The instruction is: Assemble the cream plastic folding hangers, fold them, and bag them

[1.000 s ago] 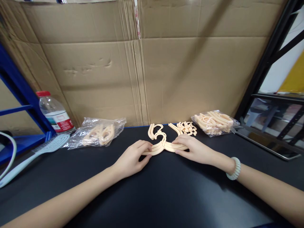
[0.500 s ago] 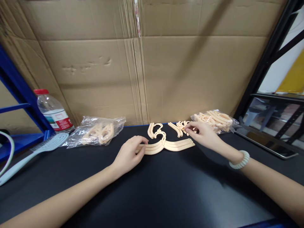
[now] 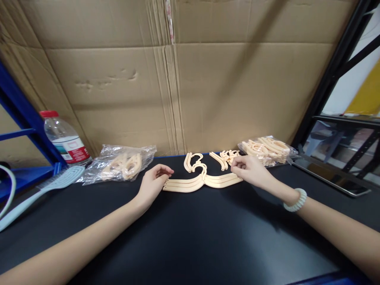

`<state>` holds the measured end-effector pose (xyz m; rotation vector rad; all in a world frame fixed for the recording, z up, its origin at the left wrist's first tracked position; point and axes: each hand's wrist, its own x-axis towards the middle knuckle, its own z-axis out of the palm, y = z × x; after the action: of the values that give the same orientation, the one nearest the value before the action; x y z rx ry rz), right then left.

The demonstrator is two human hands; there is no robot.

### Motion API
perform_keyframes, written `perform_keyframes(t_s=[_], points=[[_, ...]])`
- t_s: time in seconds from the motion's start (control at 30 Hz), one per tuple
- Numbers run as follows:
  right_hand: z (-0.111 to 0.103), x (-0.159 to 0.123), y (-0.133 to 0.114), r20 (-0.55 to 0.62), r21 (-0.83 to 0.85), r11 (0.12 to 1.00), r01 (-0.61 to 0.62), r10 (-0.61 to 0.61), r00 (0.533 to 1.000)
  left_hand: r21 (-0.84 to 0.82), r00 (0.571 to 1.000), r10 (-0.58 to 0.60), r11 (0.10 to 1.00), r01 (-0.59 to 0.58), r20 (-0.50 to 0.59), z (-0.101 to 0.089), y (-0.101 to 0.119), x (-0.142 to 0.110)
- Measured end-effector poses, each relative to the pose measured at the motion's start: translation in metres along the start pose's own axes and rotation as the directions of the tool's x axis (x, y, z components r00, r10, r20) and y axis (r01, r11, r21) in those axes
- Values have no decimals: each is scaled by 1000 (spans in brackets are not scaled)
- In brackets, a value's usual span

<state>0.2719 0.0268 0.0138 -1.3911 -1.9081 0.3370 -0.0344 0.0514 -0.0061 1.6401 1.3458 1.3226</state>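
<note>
Several beige folding hangers (image 3: 184,185) lie unfolded and nested together on the black tabletop, hooks pointing away from me. At their left end rests my left hand (image 3: 152,183), its fingers loosely curled and slightly apart, with nothing visible in them. Over the right end is my right hand (image 3: 251,171), thumb and fingertips pinched together; whatever they hold, if anything, is hidden. Behind the nested set sits a folded beige hanger (image 3: 188,162). Just beyond my right fingertips are more folded hanger parts (image 3: 219,161) and a cluster of small curved beige pieces (image 3: 230,155).
A clear plastic bag (image 3: 118,164) of beige parts lies left, and another filled bag (image 3: 268,148) right. Farther left are a pale blue hairbrush (image 3: 61,180) and a red-capped bottle (image 3: 68,138). A phone-like dark slab (image 3: 329,178) lies right. Cardboard (image 3: 208,87) stands behind.
My right hand has come slightly nearer, from the small pieces to the right end of the nested hangers. My left hand has drawn left, uncovering their left end.
</note>
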Motion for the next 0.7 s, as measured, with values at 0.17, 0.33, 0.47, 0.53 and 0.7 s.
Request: perform_keyframes(t_s=[0.17,0.33,0.47,0.53,0.7], points=[[-3,-2,-5,-26,97,993,-66,69,997,-13,1000,-12,1000,12,-9,0,2,-1],[-3,0,-2,-46,373,906,-199,233,971,-13,1000,-13,1000,13,-9,-1,2,-1],[-4,6,6,-82,669,705,-237,387,918,-14,1000,-14,1000,14,-9,0,1,-1],[-6,9,10,-113,729,647,-221,433,894,-15,1000,-13,1000,13,-5,0,1,0],[-8,11,17,-119,781,585,-220,484,867,-4,1000,-12,1000,12,-4,0,0,0]])
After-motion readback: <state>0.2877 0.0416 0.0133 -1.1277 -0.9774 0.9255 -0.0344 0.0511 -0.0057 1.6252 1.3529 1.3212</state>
